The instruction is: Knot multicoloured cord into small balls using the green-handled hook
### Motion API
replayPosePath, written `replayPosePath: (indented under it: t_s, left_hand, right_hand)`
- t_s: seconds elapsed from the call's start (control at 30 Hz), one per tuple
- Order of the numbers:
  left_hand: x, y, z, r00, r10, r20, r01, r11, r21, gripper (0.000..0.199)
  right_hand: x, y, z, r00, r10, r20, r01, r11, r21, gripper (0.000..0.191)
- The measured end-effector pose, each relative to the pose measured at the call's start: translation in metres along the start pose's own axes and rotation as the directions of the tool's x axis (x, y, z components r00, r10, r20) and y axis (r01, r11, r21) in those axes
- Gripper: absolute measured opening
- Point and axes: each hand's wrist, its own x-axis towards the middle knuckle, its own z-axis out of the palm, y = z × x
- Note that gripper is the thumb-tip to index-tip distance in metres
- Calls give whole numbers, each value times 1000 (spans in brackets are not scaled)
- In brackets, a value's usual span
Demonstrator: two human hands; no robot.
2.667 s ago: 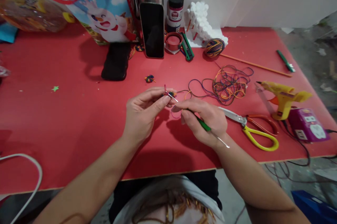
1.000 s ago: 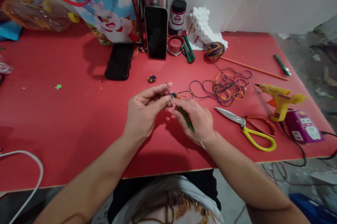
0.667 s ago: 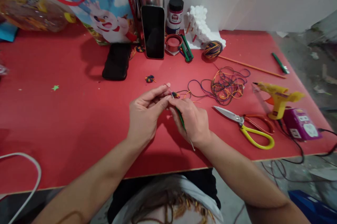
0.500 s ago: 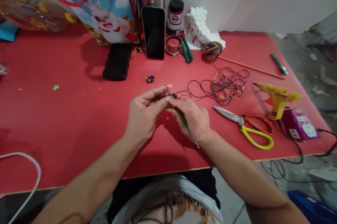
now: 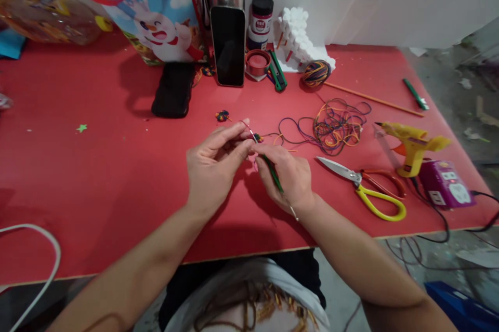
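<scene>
The small yarn piece (image 5: 258,137), dark with bright flecks, sits at the left hand's fingertips, just beyond the tip of the right hand's thumb and forefinger. The left hand (image 5: 216,166) is partly curled, thumb and fingers pinched together on the piece, with a reddish strand running up to its raised forefinger. The right hand (image 5: 286,173) is closed around the green handle of a hook (image 5: 275,174), whose metal tip points far and left into the piece. From there, yarn leads right to a loose tangle (image 5: 337,127) on the red surface (image 5: 117,191). A second knotted yarn bit (image 5: 222,116) lies just far of the left hand. Scissors (image 5: 360,181) rest right of the right hand, near a yellow glue gun (image 5: 414,146); the yarn ball (image 5: 316,73) sits farther back.
</scene>
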Motion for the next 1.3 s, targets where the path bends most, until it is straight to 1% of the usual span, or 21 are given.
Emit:
replayPosePath:
  t_s: [0.07, 0.13, 0.2, 0.27, 0.33, 0.47, 0.67, 0.77, 0.87, 1.0, 1.07, 1.17, 1.23, 1.3]
  left_hand:
    - [-1, -2, 4, 998, -46, -38, 44, 998, -50, 32]
    - [-1, -3, 7, 986, -158, -45, 150, 978, -144, 29]
    - [2, -1, 9, 964, -263, -20, 252, 939, -234, 28]
    - [4, 2, 10, 950, -312, 8, 301, 910, -284, 30]
    - [7, 6, 9, 949, -314, 24, 306, 905, -296, 32]
    - [8, 10, 5, 950, -304, 64, 310, 910, -277, 33]
    - [8, 12, 2, 953, -291, 83, 302, 912, -278, 31]
    - [8, 12, 2, 954, -286, 87, 299, 918, -262, 30]
    - [8, 9, 2, 960, -273, 55, 278, 925, -260, 27]
    - [5, 4, 1, 979, -202, 36, 205, 957, -207, 29]
    - [3, 1, 1, 986, -164, 27, 166, 971, -171, 30]
    - [1, -2, 2, 989, -150, -4, 148, 978, -146, 31]
    - [1, -2, 3, 984, -177, -25, 171, 973, -158, 30]
    - [1, 0, 5, 975, -219, -26, 210, 958, -195, 29]
  right_hand:
    - [-1, -2, 4, 1000, 15, -9, -16, 996, -84, 22]
    - [-2, -2, 6, 999, 31, -8, -32, 987, -158, 20]
    - [-3, 0, 7, 1000, 23, -2, -23, 984, -176, 19]
    - [-4, 3, 7, 1000, -9, 0, 9, 990, -140, 19]
    - [-4, 6, 5, 999, -38, -10, 38, 997, -69, 21]
    - [-3, 10, 1, 996, -76, -50, 80, 993, 82, 31]
    - [1, 12, -5, 997, -76, -4, 75, 970, 232, 37]
    - [2, 10, -4, 997, -73, -29, 78, 975, 208, 36]
    - [1, 9, -2, 997, -60, -39, 66, 981, 183, 39]
    - [2, 8, -5, 997, -66, -34, 72, 963, 259, 41]
    - [2, 6, -6, 997, -61, -43, 70, 964, 255, 43]
    - [0, 2, -4, 999, -4, -36, 10, 989, 147, 44]
    - [-2, 0, -1, 999, 25, -24, -23, 997, 68, 44]
    - [-3, -1, 3, 1000, 25, -19, -25, 999, 26, 44]
